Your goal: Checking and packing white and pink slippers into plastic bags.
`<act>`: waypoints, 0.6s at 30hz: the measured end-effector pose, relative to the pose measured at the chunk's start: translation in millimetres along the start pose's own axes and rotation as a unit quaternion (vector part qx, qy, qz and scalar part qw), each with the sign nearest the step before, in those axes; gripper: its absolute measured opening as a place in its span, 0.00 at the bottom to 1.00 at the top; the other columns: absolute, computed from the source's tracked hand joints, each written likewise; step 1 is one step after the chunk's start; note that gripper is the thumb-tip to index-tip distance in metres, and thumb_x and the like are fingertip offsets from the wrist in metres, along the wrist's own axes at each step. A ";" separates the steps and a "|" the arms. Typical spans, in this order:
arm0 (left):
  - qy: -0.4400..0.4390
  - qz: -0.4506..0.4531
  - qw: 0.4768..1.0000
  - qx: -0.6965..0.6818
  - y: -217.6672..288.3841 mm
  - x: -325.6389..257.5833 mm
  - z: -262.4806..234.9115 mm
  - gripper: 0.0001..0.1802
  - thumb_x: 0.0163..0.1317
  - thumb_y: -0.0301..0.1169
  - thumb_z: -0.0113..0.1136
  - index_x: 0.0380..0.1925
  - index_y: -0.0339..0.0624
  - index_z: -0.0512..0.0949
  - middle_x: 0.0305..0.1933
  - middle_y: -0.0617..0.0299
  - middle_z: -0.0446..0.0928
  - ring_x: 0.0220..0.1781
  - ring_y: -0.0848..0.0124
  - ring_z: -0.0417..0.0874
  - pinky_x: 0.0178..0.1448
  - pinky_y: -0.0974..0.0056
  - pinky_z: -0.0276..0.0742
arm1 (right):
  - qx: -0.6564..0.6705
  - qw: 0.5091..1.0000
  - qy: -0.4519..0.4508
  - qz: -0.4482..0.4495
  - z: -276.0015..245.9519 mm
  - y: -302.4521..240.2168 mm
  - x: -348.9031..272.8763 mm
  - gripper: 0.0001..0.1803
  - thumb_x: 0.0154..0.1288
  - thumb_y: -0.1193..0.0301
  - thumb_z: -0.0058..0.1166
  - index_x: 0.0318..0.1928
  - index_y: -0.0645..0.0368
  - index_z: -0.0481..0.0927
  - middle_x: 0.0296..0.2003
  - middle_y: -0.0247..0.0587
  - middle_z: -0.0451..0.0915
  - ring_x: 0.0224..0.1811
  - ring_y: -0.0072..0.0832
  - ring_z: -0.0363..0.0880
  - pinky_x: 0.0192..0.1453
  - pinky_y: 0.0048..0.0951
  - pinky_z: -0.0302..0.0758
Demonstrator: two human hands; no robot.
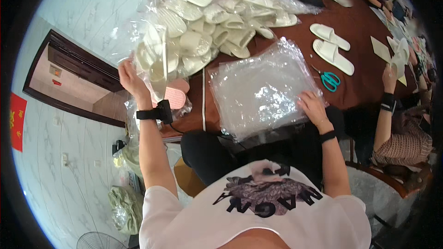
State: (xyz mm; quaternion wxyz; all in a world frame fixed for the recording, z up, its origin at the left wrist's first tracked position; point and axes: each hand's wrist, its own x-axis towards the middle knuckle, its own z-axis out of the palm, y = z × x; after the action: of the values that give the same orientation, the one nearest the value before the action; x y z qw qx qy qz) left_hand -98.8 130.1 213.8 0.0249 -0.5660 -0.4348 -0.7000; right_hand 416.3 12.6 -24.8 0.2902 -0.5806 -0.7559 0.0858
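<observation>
On the left, my left hand (133,79) is closed at the edge of a clear plastic bag with a cream slipper (158,74) in it; the fingertips are partly hidden by the film. This bag leans against a large heap of bagged cream slippers (196,43). My right hand (314,107) lies with fingers stretched on the right front edge of a flat stack of clear plastic bags (263,90). Just beyond that hand are scissors with teal handles (330,81). Two white slippers (333,57) lie side by side farther back.
A brown cloth covers the table (355,23). Pink slippers (175,97) in film lie near its front left edge. At the right, a co-worker's hand (392,74) holds white slippers, near pale cards (380,49). More people sit at the far end. A fan (99,241) stands lower left.
</observation>
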 end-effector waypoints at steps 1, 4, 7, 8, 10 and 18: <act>-0.021 -0.018 1.000 0.000 18.7 -3.0 0.6 0.12 0.74 0.32 0.45 0.39 0.34 0.73 0.35 0.67 0.73 0.39 0.77 0.69 0.50 0.66 0.67 | 0.001 1.000 -0.006 0.004 1.3 -1.6 -0.8 0.16 0.65 0.61 0.53 0.46 0.58 0.80 0.49 0.46 0.77 0.53 0.45 0.73 0.57 0.41 0.70; -0.052 -0.053 0.997 -0.028 52.2 -22.5 20.3 0.12 0.75 0.32 0.44 0.42 0.34 0.72 0.42 0.62 0.76 0.49 0.72 0.76 0.64 0.59 0.71 | 0.014 1.000 -0.014 -0.001 2.1 -5.8 4.3 0.16 0.65 0.61 0.54 0.47 0.57 0.80 0.51 0.46 0.76 0.55 0.46 0.71 0.59 0.42 0.69; -0.059 -0.092 0.992 -0.063 75.1 -59.4 54.2 0.11 0.74 0.30 0.46 0.42 0.32 0.75 0.42 0.61 0.77 0.47 0.73 0.76 0.54 0.65 0.73 | 0.014 1.000 -0.007 -0.013 1.3 -6.2 -0.4 0.16 0.63 0.62 0.56 0.47 0.57 0.80 0.50 0.46 0.77 0.55 0.45 0.72 0.59 0.41 0.70; -0.065 -0.082 0.991 -0.080 79.0 -71.2 63.3 0.11 0.74 0.29 0.47 0.40 0.33 0.75 0.38 0.63 0.77 0.43 0.77 0.74 0.47 0.71 0.72 | 0.014 1.000 -0.009 -0.022 3.9 -5.3 -0.2 0.16 0.63 0.62 0.56 0.48 0.57 0.80 0.50 0.46 0.77 0.55 0.44 0.72 0.59 0.41 0.70; -0.102 -0.106 0.989 0.012 89.3 -101.7 78.5 0.11 0.73 0.28 0.47 0.44 0.33 0.76 0.40 0.62 0.79 0.44 0.75 0.76 0.51 0.71 0.72 | 0.010 0.999 -0.011 -0.029 4.1 -2.0 -1.4 0.16 0.62 0.63 0.56 0.48 0.57 0.80 0.50 0.46 0.77 0.55 0.44 0.72 0.58 0.41 0.70; -0.438 0.013 0.896 0.073 84.1 -252.2 102.8 0.22 0.68 0.32 0.54 0.62 0.48 0.72 0.71 0.56 0.63 0.76 0.57 0.54 0.74 0.43 0.49 | -0.049 0.998 0.024 -0.030 11.8 13.0 -7.4 0.12 0.61 0.67 0.56 0.44 0.57 0.80 0.46 0.46 0.78 0.52 0.44 0.74 0.56 0.42 0.71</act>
State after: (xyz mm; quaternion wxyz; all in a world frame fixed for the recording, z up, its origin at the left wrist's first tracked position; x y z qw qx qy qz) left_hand 115.1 28.1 55.4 -0.1177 -0.8176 -0.4445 -0.3465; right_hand 421.9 12.2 -43.0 0.2812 -0.5735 -0.7690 0.0260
